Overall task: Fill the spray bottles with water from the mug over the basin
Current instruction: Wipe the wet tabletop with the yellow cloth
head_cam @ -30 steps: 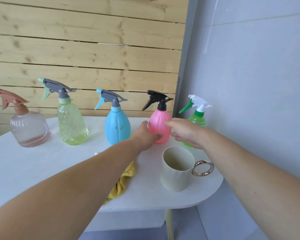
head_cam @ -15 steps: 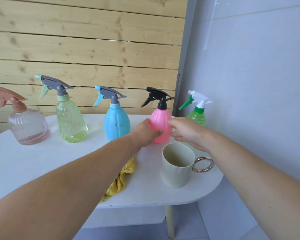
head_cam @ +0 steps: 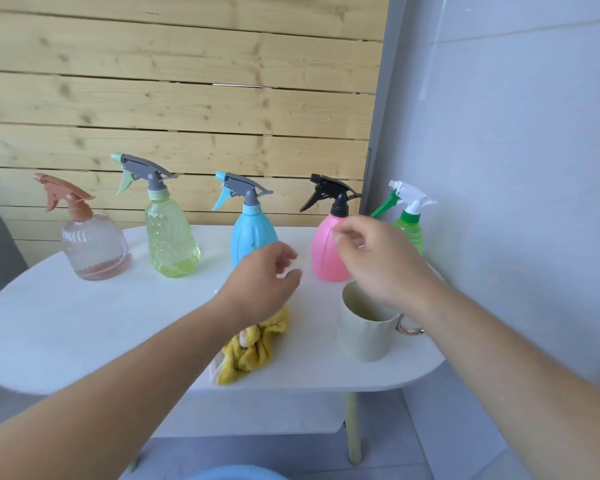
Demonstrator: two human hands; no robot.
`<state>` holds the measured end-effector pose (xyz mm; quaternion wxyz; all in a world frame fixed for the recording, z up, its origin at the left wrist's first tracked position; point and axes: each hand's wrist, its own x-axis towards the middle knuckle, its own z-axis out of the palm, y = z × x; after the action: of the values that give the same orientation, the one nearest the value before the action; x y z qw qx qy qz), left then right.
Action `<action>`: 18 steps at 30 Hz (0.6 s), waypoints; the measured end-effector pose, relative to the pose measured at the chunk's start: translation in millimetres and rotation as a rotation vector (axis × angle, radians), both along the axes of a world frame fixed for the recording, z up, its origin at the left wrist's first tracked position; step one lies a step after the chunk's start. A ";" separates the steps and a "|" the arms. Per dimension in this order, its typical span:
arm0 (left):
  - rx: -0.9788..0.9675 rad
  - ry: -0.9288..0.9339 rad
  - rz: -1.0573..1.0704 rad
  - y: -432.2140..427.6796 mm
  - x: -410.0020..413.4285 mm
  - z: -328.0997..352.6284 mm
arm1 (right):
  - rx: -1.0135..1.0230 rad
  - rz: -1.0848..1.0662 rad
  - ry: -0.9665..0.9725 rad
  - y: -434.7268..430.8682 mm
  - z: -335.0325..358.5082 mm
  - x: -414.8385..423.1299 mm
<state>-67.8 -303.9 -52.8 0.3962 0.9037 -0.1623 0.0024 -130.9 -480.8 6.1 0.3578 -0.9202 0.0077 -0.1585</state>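
Observation:
Several spray bottles stand in a row at the back of the white table (head_cam: 84, 327): a clear one with a brown head (head_cam: 92, 245), a yellow-green one (head_cam: 170, 237), a blue one (head_cam: 252, 233), a pink one with a black head (head_cam: 326, 251) and a green one with a white head (head_cam: 411, 226). A pale green mug (head_cam: 364, 336) with a gold handle stands near the front right. My left hand (head_cam: 262, 284) hovers between the blue and pink bottles, fingers loosely curled, holding nothing. My right hand (head_cam: 378, 261) hovers above the mug beside the pink bottle, empty.
A crumpled yellow cloth (head_cam: 253, 351) lies under my left wrist near the table's front edge. A blue basin rim (head_cam: 236, 474) shows at the bottom, below the table. A wooden plank wall stands behind and a grey wall to the right.
Both hands have let go of the pink bottle and drawn back toward me. The pink bottle stands on the table on its own.

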 end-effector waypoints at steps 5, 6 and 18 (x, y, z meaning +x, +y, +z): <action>0.479 -0.014 -0.128 58.9 -37.0 -33.0 | -0.057 0.214 0.179 63.8 -30.9 -24.2; 0.506 -0.013 -0.114 68.9 -41.9 -36.0 | -0.070 0.235 0.235 75.9 -41.4 -22.4; 0.586 -0.087 0.130 196.7 -59.3 -41.9 | -0.309 0.502 0.246 186.8 -95.4 -4.2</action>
<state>-127.2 -107.3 -94.7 0.1101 0.9871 -0.1145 0.0196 -135.1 -294.0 -89.3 0.2381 -0.9491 -0.2004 0.0480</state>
